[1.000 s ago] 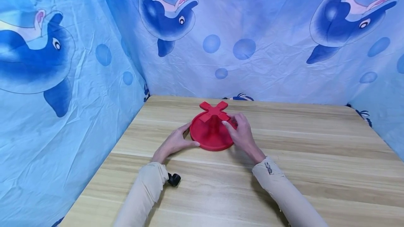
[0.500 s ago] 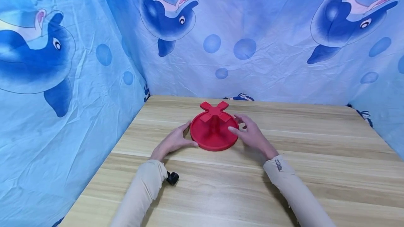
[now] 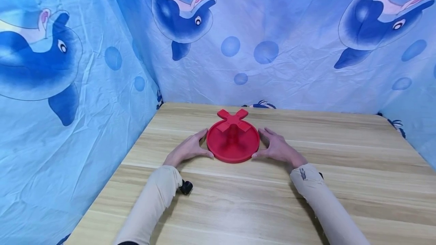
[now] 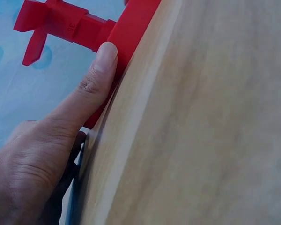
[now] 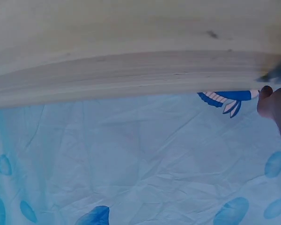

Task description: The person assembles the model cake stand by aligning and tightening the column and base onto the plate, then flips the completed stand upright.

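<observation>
A red round stand rests on the table, made of a shallow dish-like base, a central post and a cross-shaped top. My left hand holds the base's left rim, thumb at the front and fingers further back. In the left wrist view its thumb lies against the red rim, and the post leans sideways in that tilted picture. On the opposite side, my right hand holds the right rim, with its thumb at the front and its fingers along the side. The right wrist view catches only a fingertip.
A wooden table carries the stand. Blue dolphin-print cloth hangs behind the table and along both sides. A small black device sits at the left wrist, and beige sleeves cover both forearms.
My right hand has drawn back from near the post to the base's right rim, its thumb now at the front edge. The left hand stays at the left rim. The stand keeps its place.
</observation>
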A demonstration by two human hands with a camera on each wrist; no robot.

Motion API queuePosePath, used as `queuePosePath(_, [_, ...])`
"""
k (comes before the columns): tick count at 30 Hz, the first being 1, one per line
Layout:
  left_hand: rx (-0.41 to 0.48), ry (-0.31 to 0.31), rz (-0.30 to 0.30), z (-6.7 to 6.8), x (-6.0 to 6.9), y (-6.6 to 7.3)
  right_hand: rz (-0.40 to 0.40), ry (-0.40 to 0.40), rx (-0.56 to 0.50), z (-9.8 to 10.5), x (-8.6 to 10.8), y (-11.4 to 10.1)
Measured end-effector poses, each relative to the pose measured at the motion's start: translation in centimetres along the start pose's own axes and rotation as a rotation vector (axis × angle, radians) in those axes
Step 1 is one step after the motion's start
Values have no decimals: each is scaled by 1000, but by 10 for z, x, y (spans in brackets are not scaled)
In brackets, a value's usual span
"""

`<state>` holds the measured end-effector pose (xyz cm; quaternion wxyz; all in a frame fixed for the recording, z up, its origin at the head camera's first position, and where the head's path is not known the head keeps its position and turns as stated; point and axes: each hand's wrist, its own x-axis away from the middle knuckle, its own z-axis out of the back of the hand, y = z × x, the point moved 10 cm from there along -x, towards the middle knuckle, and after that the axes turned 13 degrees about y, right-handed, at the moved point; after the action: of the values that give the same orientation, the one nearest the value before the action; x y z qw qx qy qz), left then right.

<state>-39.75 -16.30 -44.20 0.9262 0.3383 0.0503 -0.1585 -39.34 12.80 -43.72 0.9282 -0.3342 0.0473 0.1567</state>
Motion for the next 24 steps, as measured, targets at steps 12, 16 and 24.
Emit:
queuePosePath(12, [-39, -4, -9, -4, -6, 0, 6, -2, 8, -6, -2, 5])
queuePosePath(16, [-5, -3, -4, -4, -3, 3, -5, 1, -1, -6, -2, 6])
queuePosePath(24, [21, -10, 30, -3, 1, 7, -59, -32, -118, -4, 3, 8])
